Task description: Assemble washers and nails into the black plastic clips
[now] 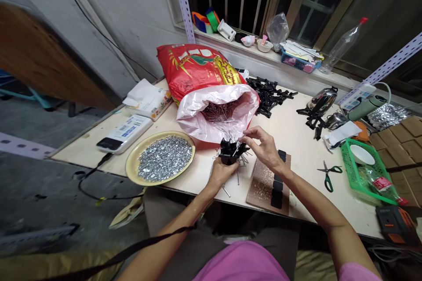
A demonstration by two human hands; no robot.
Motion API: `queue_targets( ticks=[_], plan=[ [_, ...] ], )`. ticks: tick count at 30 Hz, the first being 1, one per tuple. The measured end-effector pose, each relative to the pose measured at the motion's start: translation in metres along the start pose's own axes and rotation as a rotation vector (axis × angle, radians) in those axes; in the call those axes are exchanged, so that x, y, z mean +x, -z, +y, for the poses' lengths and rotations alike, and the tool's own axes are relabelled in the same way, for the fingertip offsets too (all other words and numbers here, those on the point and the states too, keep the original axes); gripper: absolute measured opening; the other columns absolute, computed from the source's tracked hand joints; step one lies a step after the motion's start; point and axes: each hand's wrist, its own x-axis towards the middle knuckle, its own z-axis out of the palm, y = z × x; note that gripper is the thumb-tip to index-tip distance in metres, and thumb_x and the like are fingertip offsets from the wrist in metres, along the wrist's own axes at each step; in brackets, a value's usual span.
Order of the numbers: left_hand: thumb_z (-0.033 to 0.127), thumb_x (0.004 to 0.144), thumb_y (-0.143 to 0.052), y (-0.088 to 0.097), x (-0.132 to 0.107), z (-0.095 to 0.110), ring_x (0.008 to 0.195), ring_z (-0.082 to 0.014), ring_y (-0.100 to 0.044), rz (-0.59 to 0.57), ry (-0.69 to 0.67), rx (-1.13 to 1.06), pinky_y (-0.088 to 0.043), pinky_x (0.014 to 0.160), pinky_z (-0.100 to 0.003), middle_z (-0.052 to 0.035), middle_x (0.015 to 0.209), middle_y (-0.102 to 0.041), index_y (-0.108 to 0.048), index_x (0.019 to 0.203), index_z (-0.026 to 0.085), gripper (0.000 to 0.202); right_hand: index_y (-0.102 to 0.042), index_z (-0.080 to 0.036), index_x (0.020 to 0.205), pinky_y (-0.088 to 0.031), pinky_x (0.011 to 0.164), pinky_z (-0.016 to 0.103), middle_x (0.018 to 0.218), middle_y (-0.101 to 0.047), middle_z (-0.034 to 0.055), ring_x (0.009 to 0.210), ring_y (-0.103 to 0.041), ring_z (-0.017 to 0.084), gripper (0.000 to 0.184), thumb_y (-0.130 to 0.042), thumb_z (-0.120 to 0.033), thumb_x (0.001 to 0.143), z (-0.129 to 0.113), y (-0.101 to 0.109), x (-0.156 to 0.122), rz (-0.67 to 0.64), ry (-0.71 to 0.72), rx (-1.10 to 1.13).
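My left hand point(220, 171) is closed around a bunch of black plastic clips point(231, 149) with nails sticking up out of them, held just above the table's front edge. My right hand point(263, 147) reaches in from the right, its fingertips pinched on a nail at the top of the bunch. A few loose nails point(242, 159) lie on the table under the hands. Right behind them lies a red sack with a white liner point(214, 109), open and full of nails. A yellow plate point(133, 162) of small silver washers sits to the left.
A brown board point(263, 184) with black pieces lies under my right forearm. A heap of black clips point(268, 92) lies at the back, green-handled scissors point(326, 173) and a green basket point(349, 167) at the right, a white scale point(123, 131) and tissue pack point(148, 99) at the left.
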Motion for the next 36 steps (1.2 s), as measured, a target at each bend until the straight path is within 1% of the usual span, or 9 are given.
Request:
queue_targets(
  ticks=[10, 13, 15, 19, 22, 26, 29, 32, 36],
  plan=[
    [0.025, 0.050, -0.066, 0.005, -0.001, 0.002, 0.055, -0.0180, -0.060, 0.044, 0.066, -0.063, -0.048, 0.052, -0.027, 0.0024, 0.051, -0.061, -0.062, 0.061, 0.017, 0.014, -0.065, -0.020, 0.091, -0.043, 0.087, 0.035, 0.089, -0.070, 0.0029, 0.089, -0.062, 0.016, 0.011, -0.057, -0.028, 0.090, -0.006, -0.006, -0.010, -0.098, 0.289, -0.408],
    [0.028, 0.053, -0.068, 0.008, -0.004, 0.003, 0.067, -0.0214, -0.065, 0.095, 0.063, -0.115, -0.052, 0.060, -0.030, -0.0010, 0.060, -0.067, -0.064, 0.067, 0.016, 0.019, -0.064, -0.019, 0.100, -0.043, 0.085, 0.034, 0.097, -0.068, 0.0053, 0.092, -0.059, 0.017, 0.018, -0.054, -0.031, 0.092, 0.000, 0.003, -0.008, -0.068, 0.196, -0.492],
    [0.030, 0.054, -0.069, 0.009, -0.006, 0.002, 0.076, -0.0226, -0.067, 0.153, 0.039, -0.150, -0.054, 0.068, -0.032, -0.0040, 0.069, -0.071, -0.064, 0.070, 0.017, 0.021, -0.066, -0.017, 0.096, -0.042, 0.081, 0.034, 0.094, -0.068, 0.0062, 0.089, -0.057, 0.019, 0.019, -0.051, -0.027, 0.093, 0.010, 0.010, -0.007, -0.058, 0.025, -0.664],
    [0.028, 0.050, -0.072, 0.005, -0.007, -0.002, 0.074, -0.0229, -0.068, 0.217, -0.011, -0.193, -0.056, 0.071, -0.033, -0.0033, 0.068, -0.072, -0.064, 0.068, 0.018, 0.022, -0.069, -0.015, 0.080, -0.038, 0.074, 0.035, 0.088, -0.067, 0.0105, 0.089, -0.053, 0.023, 0.021, -0.052, -0.022, 0.091, 0.037, 0.006, -0.012, -0.411, -0.277, -1.114],
    [0.027, 0.047, -0.072, 0.000, -0.005, -0.004, 0.066, -0.0219, -0.067, 0.197, -0.043, -0.210, -0.055, 0.064, -0.031, -0.0012, 0.058, -0.068, -0.061, 0.062, 0.019, 0.020, -0.068, -0.011, 0.084, -0.035, 0.075, 0.034, 0.094, -0.066, 0.0135, 0.094, -0.050, 0.024, 0.021, -0.048, -0.010, 0.089, 0.049, -0.006, -0.016, -0.529, -0.276, -1.246],
    [0.034, 0.048, -0.070, 0.002, -0.002, -0.006, 0.061, -0.0189, -0.064, 0.156, -0.075, -0.216, -0.052, 0.060, -0.029, -0.0014, 0.059, -0.067, -0.061, 0.062, 0.018, 0.022, -0.065, -0.009, 0.099, -0.032, 0.072, 0.034, 0.095, -0.065, 0.0158, 0.090, -0.049, 0.024, 0.028, -0.042, 0.000, 0.086, 0.043, 0.003, -0.012, -0.481, -0.252, -1.291],
    [0.035, 0.050, -0.066, 0.009, 0.001, -0.008, 0.055, -0.0160, -0.059, 0.109, -0.084, -0.182, -0.048, 0.054, -0.026, 0.0005, 0.054, -0.064, -0.058, 0.059, 0.018, 0.021, -0.063, -0.013, 0.101, -0.030, 0.070, 0.034, 0.090, -0.064, 0.0125, 0.081, -0.048, 0.022, 0.027, -0.040, -0.004, 0.089, 0.024, 0.032, -0.003, -0.269, -0.141, -1.344],
    [0.032, 0.048, -0.065, 0.012, 0.005, -0.010, 0.050, -0.0139, -0.055, 0.045, -0.104, -0.127, -0.045, 0.051, -0.025, 0.0039, 0.049, -0.059, -0.054, 0.056, 0.019, 0.018, -0.064, -0.020, 0.093, -0.032, 0.069, 0.032, 0.085, -0.061, 0.0069, 0.078, -0.047, 0.020, 0.021, -0.043, -0.019, 0.095, -0.001, 0.056, 0.005, -0.071, 0.178, -1.215],
    [0.025, 0.049, -0.062, 0.008, 0.004, -0.008, 0.050, -0.0141, -0.053, 0.005, -0.129, -0.036, -0.044, 0.051, -0.024, 0.0056, 0.049, -0.057, -0.053, 0.056, 0.020, 0.012, -0.065, -0.027, 0.088, -0.032, 0.072, 0.033, 0.084, -0.059, 0.0028, 0.080, -0.046, 0.019, 0.020, -0.046, -0.030, 0.096, -0.031, 0.055, 0.012, -0.015, 0.507, -1.007]
  ],
)
